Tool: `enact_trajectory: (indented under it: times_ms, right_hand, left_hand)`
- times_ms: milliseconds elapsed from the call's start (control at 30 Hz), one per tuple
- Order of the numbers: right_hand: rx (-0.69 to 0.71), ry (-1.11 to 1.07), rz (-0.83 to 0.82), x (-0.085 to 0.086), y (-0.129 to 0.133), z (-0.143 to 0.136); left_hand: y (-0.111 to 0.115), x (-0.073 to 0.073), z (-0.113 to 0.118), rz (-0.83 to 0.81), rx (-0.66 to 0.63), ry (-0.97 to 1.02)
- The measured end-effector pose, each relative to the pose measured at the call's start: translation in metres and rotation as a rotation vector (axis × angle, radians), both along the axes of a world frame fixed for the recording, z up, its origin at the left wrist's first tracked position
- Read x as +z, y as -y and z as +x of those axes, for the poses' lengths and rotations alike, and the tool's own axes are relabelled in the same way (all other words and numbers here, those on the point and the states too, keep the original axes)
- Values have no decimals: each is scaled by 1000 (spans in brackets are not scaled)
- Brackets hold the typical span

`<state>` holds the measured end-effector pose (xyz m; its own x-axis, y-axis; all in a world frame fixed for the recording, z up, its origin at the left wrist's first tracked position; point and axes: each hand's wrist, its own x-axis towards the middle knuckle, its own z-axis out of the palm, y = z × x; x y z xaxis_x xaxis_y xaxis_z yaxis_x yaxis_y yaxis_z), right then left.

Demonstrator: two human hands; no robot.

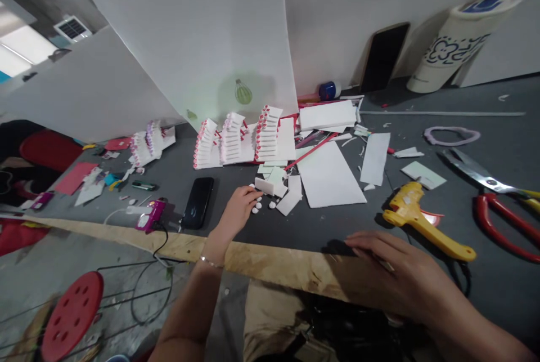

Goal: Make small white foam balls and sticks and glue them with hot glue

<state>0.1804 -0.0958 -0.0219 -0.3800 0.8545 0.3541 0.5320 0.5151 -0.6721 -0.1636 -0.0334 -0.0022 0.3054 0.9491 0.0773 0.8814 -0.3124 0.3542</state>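
Note:
My left hand (239, 210) reaches over the dark table (270, 232), its fingertips at a small white block (264, 185) among white pieces and round white bits (257, 205). Whether the fingers grip the block or only touch it is hard to see. My right hand (386, 255) rests near the table's front edge, fingers curled together around a thin pale item (385, 264) that is mostly hidden. To its right lies a yellow glue gun (422, 221). White sheets (331, 173) lie between and beyond the hands.
Rows of white pieces with red tips (267, 134) stand at the back. A black phone (198, 202) and a purple power adapter (151, 215) are on the left. Red-handled scissors (498, 204), a white tumbler (459, 44) and a leaning phone (383, 57) are on the right.

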Motion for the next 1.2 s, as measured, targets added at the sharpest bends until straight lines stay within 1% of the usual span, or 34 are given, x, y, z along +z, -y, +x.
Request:
enact_trajectory:
  times_ms: [33,100,200,267,367,433,467,567,667,733,833,967,1067,1200]
  right_hand:
    - [-3,-2,12,0,-1,0]
    - [-6,-1,17,0,-2,0]
    - [-11,7,-12,-4,-2,2]
    - [-10,17,-35,-5,-2,2]
    - [57,34,-52,0,-2,-5]
    - [152,76,-46,6,-3,-18]
    - [222,111,-30,9,-4,-27]
    - [313,283,19,17,-13,-61]
    - [390,400,10,15,-30,-94]
    - [394,416,4,11,-44,-111]
    - [302,346,-7,2,-62,-125]
    - [253,200,-33,-4,-76,-131]
    - [247,187,-44,-5,-82,-134]
    - [229,176,-59,-2,-82,-132]
  left_hand:
    - [-3,0,-1,-19,-20,-10]
    - [-6,0,-2,-16,-9,-26]
    - [-10,0,-6,70,90,-32]
    - [-13,0,-7,107,124,-14]
    - [-14,1,-6,48,80,37]
    - [-12,3,-3,-16,53,66]
    - [-10,5,-2,-41,43,79]
    - [1,8,3,-64,19,123]
    - [13,5,6,-45,1,177]
    - [18,0,8,-33,2,210]
    - [18,-10,13,6,24,237]
    - [12,-18,19,84,83,213]
    - [10,-25,28,119,141,218]
    - [4,-33,46,151,106,270]
